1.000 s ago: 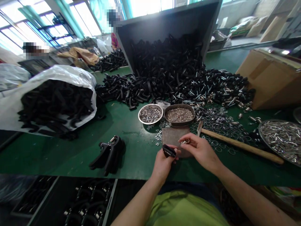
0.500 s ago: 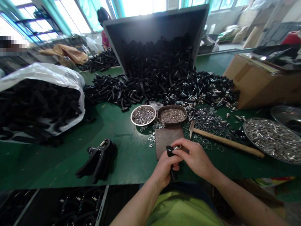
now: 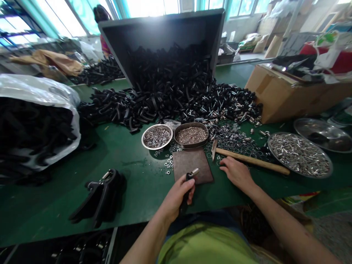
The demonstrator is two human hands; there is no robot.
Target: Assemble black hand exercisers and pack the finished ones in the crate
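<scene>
My left hand point(image 3: 180, 194) is closed around a black handle point(image 3: 189, 176), which tilts up to the right. A shiny coil spring point(image 3: 195, 171) stands out from the handle's top end, over the dark square metal plate point(image 3: 192, 161). To the right, my right hand point(image 3: 237, 174) reaches down to the table beside the hammer point(image 3: 247, 157). Its thumb and forefinger are a little apart at the edge of the scattered metal rings point(image 3: 233, 137). I make out nothing held between them.
Behind the plate stand a round dish point(image 3: 145, 143) and an oval tin point(image 3: 177, 141) of small metal parts. Black handles point(image 3: 156, 99) spill from a grey crate point(image 3: 115, 47). Metal pins fill a bowl point(image 3: 330, 172) at right; more handles point(image 3: 101, 194) lie at left.
My right hand has left the spring and moved right to the rings near the hammer. My left hand has shifted slightly left with the handle, and the spring now shows uncovered.
</scene>
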